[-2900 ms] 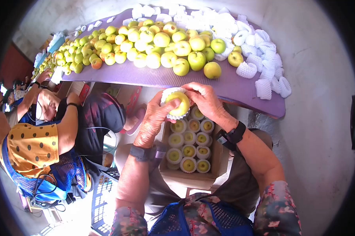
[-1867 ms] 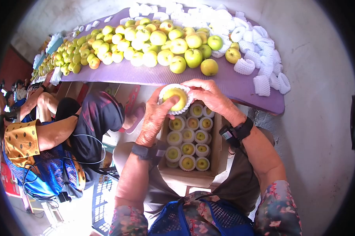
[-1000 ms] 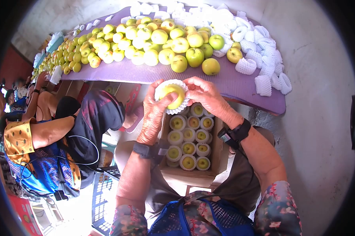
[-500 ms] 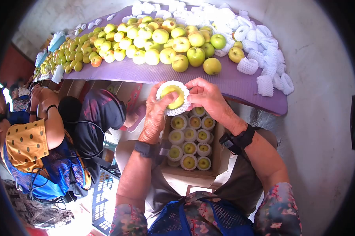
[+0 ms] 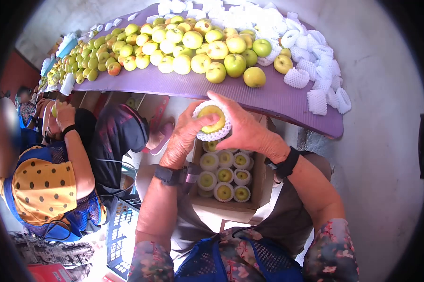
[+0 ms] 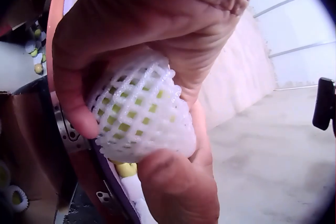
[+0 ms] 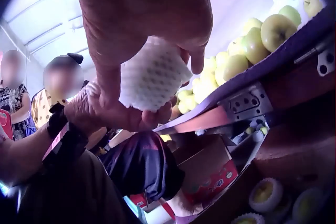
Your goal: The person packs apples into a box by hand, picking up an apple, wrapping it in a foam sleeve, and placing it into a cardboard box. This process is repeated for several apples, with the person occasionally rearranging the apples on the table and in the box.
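A yellow-green apple (image 5: 216,127) sits inside a white foam net sleeve (image 6: 136,113) above the near edge of the purple-covered table. My left hand (image 5: 183,138) grips it, with the thumb across the bare top of the fruit. From the other side my right hand (image 5: 252,131) spans the net, fingers above and thumb below. The right wrist view shows its fingers curved round the sleeve. Below my hands, between my knees, stands an open cardboard box (image 5: 221,210) with netted apples (image 5: 225,175) in rows; its far end is partly covered by the hands.
A long heap of loose apples (image 5: 191,40) covers the back of the table (image 5: 282,101). Crumpled foam nets (image 5: 322,70) are piled at its right end. Another person (image 5: 45,183) sits on the left, near a plastic basket (image 5: 122,235). A bare wall stands on the right.
My right hand has shifted from fingertips at the net's edge to a wide span round its side. The net has been turned and shifted slightly in my left hand. The neighbouring person has moved.
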The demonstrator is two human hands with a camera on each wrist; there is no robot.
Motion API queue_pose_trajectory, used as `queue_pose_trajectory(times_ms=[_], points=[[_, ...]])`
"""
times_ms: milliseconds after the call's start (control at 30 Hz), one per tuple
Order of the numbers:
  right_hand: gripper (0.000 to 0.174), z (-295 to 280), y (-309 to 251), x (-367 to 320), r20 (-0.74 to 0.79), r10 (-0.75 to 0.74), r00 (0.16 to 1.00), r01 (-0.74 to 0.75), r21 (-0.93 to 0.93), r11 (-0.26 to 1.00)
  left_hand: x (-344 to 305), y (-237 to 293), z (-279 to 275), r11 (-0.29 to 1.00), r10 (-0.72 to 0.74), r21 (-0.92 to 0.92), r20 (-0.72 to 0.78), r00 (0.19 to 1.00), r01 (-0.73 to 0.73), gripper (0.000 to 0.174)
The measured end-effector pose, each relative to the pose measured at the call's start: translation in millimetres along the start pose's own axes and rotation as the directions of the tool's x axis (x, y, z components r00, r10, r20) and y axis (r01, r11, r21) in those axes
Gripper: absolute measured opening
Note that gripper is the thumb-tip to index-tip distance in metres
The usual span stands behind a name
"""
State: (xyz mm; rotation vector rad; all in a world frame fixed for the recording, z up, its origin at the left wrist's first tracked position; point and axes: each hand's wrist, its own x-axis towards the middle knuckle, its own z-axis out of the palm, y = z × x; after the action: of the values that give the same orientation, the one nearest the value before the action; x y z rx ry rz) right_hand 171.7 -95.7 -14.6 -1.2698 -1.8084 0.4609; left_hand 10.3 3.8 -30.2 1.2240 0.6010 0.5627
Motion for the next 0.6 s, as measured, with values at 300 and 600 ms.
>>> queue_pose_trajectory(times_ms=[300,600], points=[[0.096,20.7,-1.7,11.9,-0.198,-0.064,0.978,0.053,-0.059,0.997,-4.5,-3.6,-7.7,0.982,0.010,-0.188,0.029,1.000,-0.004,0.069],[0.096,20.6,-2.2,12.9,-0.278,-0.076,0.957,0.098,0.067,0.993,-7.3,-0.3,16.8,0.823,-0.007,-0.566,0.086,0.996,0.054,0.082]])
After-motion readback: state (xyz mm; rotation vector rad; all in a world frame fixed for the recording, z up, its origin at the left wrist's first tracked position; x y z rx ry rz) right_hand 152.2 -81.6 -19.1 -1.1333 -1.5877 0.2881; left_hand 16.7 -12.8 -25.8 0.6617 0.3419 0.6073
